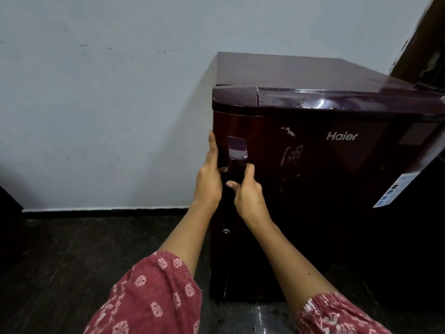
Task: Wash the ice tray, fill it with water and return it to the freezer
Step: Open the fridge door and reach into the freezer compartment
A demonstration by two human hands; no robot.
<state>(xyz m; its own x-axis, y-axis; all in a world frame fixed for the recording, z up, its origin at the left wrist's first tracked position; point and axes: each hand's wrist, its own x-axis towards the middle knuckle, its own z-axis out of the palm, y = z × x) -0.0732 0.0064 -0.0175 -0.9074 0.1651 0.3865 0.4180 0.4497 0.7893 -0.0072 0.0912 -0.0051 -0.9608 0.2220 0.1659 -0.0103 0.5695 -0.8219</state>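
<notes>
A small dark maroon fridge (337,177) stands against the pale wall with its door closed. Its vertical door handle (237,153) runs down the door's left edge. My right hand (248,191) is wrapped around the handle, with the thumb on the left side. Flat against the fridge's left edge lies my left hand (209,179), its fingers pointing up and its thumb reaching toward the handle. No ice tray is in view.
A keyhole (225,231) sits low on the door's left side. A label sticker (395,189) is on the fridge's right part. The floor (72,249) is dark stone. A dark wooden frame (426,39) rises at the top right.
</notes>
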